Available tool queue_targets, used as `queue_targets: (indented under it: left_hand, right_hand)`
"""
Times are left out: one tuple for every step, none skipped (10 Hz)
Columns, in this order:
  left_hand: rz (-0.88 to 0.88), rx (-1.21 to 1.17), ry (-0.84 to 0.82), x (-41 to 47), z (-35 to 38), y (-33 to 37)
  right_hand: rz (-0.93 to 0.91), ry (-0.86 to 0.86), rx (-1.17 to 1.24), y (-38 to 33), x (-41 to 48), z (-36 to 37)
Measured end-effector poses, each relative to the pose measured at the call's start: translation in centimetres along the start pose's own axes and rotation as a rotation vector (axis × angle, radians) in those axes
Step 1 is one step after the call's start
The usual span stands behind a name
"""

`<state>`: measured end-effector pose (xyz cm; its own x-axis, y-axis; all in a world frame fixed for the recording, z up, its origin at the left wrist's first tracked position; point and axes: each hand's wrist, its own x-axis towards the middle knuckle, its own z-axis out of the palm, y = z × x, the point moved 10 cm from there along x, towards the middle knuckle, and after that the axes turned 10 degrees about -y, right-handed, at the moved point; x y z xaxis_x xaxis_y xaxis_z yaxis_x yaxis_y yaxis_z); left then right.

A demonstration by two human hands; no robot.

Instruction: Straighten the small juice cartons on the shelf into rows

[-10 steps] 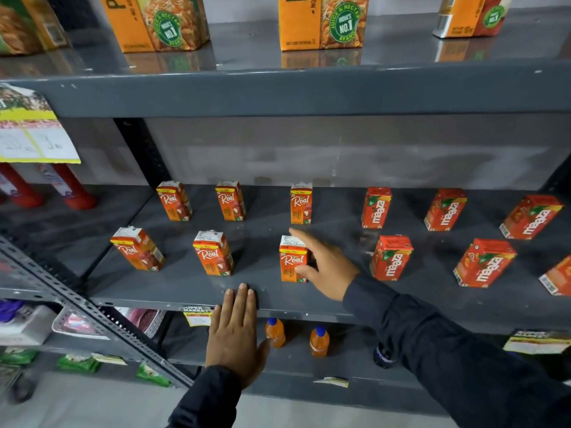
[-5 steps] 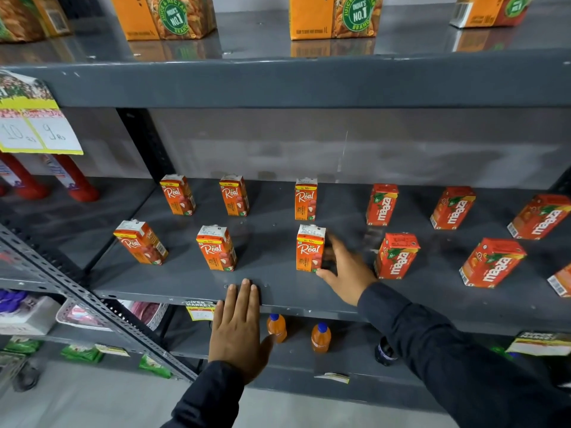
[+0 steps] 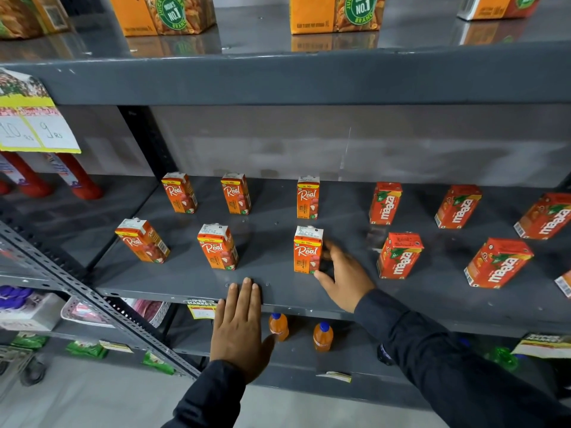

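— Grey metal shelf (image 3: 278,291) runs across the middle of the frame, with a darker shelf edge above it. What stands on it?

— Small orange "Real" juice cartons (image 3: 217,247) fill its left half in two rows of three, all upright. Small red "Maaza" juice cartons (image 3: 399,255) fill its right half, also in two rows, several of them turned at an angle.

— Where is your right hand (image 3: 344,274)?

— At centre frame, just to the right of the front-row Real carton nearest the middle (image 3: 307,250). Your thumb tip touches its lower right corner. Your fingers are spread and blurred, reaching behind the carton's right side; you cannot tell whether they press on it. Nothing is clamped in the hand.

— And your left hand (image 3: 239,329)?

— Lower centre of the frame, flat, with fingers straight and close together. Its fingertips rest on the front lip of the shelf; the palm hangs below the edge.

— Anything else around?

— Two small orange bottles with blue caps (image 3: 323,336) stand on the shelf below, right of your left hand. Large orange juice cartons (image 3: 163,13) sit on the top shelf. A handwritten paper price tag (image 3: 34,131) hangs at the upper left.
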<state>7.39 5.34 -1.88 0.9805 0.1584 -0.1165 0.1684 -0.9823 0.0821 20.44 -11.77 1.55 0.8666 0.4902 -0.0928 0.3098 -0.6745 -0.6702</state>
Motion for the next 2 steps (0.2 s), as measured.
queue_targets:
  left_hand:
    - [0.005, 0.001, 0.006, 0.01, -0.08, 0.10]
    - [0.003, 0.016, 0.005, -0.14, 0.17, 0.01]
  right_hand:
    - [-0.002, 0.007, -0.010, -0.13, 0.07, -0.26]
    - [-0.007, 0.100, 0.010, 0.15, -0.30, -0.88]
